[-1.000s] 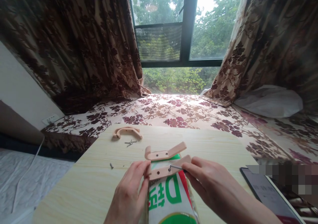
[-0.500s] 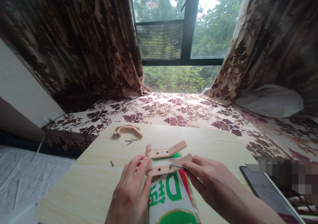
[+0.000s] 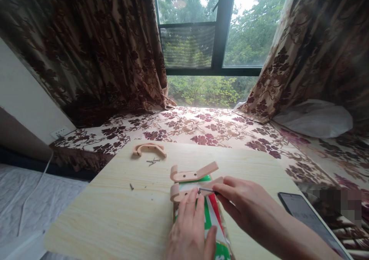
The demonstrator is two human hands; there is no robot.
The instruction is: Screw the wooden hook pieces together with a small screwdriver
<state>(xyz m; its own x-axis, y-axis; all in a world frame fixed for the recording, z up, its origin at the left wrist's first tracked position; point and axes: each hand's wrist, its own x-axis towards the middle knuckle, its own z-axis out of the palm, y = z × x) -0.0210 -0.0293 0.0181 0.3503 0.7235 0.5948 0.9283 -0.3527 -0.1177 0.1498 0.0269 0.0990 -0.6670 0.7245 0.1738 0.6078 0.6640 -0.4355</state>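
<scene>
Beside the window, on the pale table [image 3: 115, 214], the left hand [image 3: 191, 233] lies flat, fingers spread, pressing the near wooden hook [image 3: 184, 190] onto the package [image 3: 215, 217], while the right hand [image 3: 239, 202] pinches a screw [image 3: 205, 191] standing only partly driven into it.

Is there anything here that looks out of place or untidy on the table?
Yes. A few loose screws lie scattered beside a wooden hook at the far left of the table, and one single screw lies apart, nearer the left edge.

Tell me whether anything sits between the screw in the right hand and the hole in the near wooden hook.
Nothing visible does. The right hand pinches the screw with its tip already at the near wooden hook. The left hand presses on the hook from the near side, its fingertips just left of the screw tip, not across its path.
</scene>
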